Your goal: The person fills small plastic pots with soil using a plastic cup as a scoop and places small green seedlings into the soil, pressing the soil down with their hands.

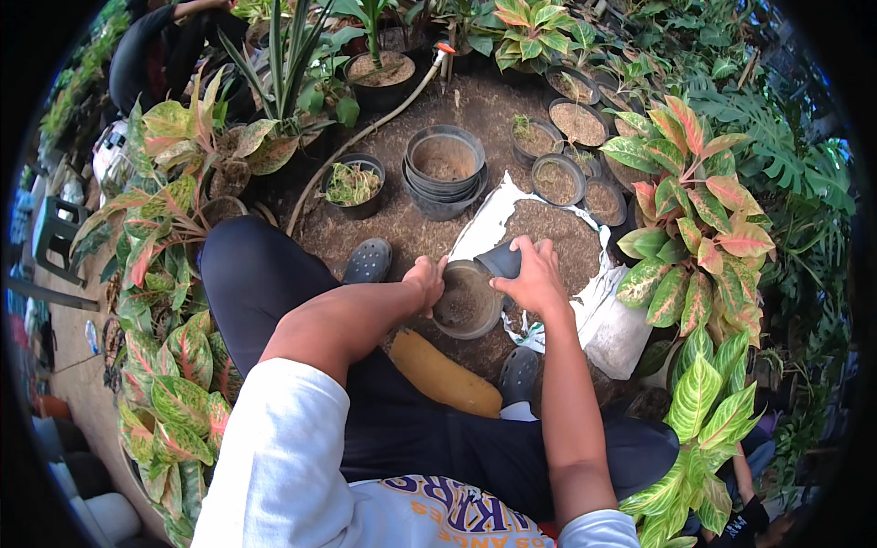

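My left hand (428, 282) grips the left rim of a round plastic pot (468, 330) that stands on the ground between my feet. Some brown soil or potting mix (459, 307) lies inside it. In my right hand (534, 275) is a dark plastic scoop-like container (498, 262), tilted at the pot's upper right rim; its inside is hidden from me. Just beyond that hand, an open white sack (483, 216) holds brown, husk-like potting mix (558, 233).
Ahead are a stack of black pots (445, 175) and a pot of wilted cuttings (353, 185). Several mix-filled pots (577, 123) stand at right. A hose (373, 127) curves behind. Leafy aglaonema plants (692, 192) flank me. Other people (147, 58) sit nearby.
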